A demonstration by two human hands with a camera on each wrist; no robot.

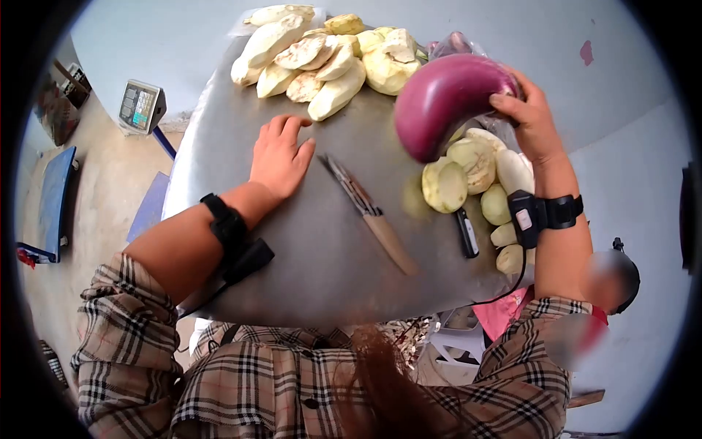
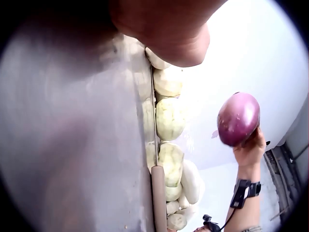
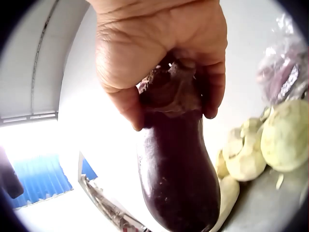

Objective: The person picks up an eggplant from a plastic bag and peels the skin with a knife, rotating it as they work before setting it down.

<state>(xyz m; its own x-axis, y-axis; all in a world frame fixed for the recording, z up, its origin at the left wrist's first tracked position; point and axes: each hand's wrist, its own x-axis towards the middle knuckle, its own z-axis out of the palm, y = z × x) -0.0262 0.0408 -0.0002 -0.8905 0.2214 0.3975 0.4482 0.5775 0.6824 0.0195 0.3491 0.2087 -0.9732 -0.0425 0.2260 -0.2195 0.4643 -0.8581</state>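
Observation:
My right hand point(image 1: 537, 124) grips a large purple eggplant point(image 1: 450, 99) by its stem end and holds it up over the right side of the metal table point(image 1: 300, 271). In the right wrist view, thumb and fingers curl round the cap of the eggplant point(image 3: 176, 169), whose body hangs below them. My left hand point(image 1: 280, 157) rests on the tabletop with loose fingers and nothing in it. To its right lies a knife point(image 1: 387, 241) with a beige handle, blade pointing away from me.
Peeled eggplants point(image 1: 336, 88) are heaped at the table's far side. More peeled pieces point(image 1: 475, 164) lie along the right edge, beside a small black-handled tool point(image 1: 466, 234). A clear plastic bag point(image 1: 468, 47) sits at the far right. A digital scale point(image 1: 141, 106) stands left of the table.

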